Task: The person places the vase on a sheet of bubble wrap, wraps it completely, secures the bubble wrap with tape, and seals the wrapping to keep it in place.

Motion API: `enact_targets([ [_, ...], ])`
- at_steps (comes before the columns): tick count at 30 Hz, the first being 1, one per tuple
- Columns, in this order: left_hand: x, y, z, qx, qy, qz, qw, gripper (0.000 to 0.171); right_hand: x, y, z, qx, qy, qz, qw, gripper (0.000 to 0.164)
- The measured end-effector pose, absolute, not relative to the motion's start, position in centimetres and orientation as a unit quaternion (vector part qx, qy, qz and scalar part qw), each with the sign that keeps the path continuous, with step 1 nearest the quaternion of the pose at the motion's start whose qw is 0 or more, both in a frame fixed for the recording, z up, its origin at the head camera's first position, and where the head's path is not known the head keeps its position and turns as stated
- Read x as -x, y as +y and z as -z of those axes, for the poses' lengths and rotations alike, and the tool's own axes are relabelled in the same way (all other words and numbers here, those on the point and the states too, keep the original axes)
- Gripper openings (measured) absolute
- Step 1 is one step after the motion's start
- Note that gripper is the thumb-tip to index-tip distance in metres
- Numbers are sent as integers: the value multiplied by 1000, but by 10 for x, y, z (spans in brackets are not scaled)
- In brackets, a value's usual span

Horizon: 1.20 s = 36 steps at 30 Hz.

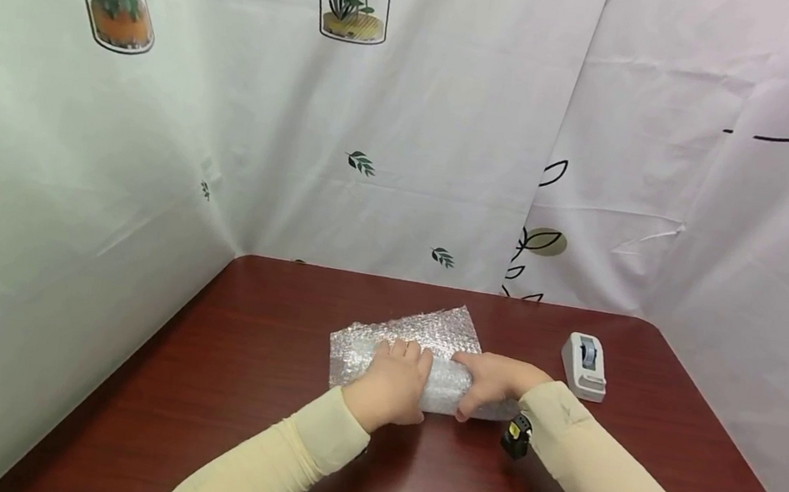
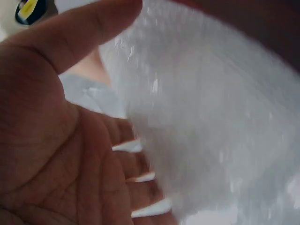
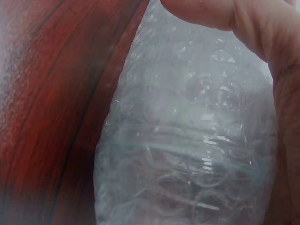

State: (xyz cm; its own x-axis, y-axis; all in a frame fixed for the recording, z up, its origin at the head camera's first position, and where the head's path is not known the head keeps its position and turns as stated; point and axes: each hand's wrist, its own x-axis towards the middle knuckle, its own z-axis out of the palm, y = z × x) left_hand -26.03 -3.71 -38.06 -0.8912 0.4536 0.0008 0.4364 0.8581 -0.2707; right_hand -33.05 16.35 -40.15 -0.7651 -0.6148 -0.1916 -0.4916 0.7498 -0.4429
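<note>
A roll of clear bubble wrap (image 1: 442,389) lies crosswise on the table, with a flat stretch of the same sheet (image 1: 439,332) spread behind it. My left hand (image 1: 396,382) holds the roll near its left part, fingers over the far side. Further right, my right hand (image 1: 497,381) grips the roll, thumb on the near side. In the left wrist view, the thumb and fingers curve around the blurred bubble wrap (image 2: 211,108). Through the layered bubble wrap (image 3: 187,117) in the right wrist view, a faint bluish line shows; whatever is inside is hidden.
A white tape dispenser (image 1: 584,367) stands to the right, beyond my right forearm. The dark red wooden table (image 1: 257,361) reaches back to a white printed curtain (image 1: 413,114), which also hangs along both sides. A small black device (image 1: 516,436) sits at my right wrist.
</note>
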Motion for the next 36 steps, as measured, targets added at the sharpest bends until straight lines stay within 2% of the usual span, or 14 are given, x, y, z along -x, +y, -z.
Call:
enact_targets([
  [5,272,-29,393,236,-961,-133,62,98,329,164,403,288,928,179,155,73],
  [17,293,-39,401,297,-945,-106,83,92,322,168,401,301,934,156,116,83],
  [22,303,-41,401,305,-946,-79,74,91,311,165,397,315,942,102,43,85],
  [27,316,-42,399,309,-949,-42,44,85,294,159,400,315,946,53,-46,85],
  [33,325,-44,392,318,-948,-23,7,87,286,154,412,312,945,8,-98,95],
  [36,328,-44,390,324,-946,-16,-4,86,289,155,415,322,939,-2,-120,94],
])
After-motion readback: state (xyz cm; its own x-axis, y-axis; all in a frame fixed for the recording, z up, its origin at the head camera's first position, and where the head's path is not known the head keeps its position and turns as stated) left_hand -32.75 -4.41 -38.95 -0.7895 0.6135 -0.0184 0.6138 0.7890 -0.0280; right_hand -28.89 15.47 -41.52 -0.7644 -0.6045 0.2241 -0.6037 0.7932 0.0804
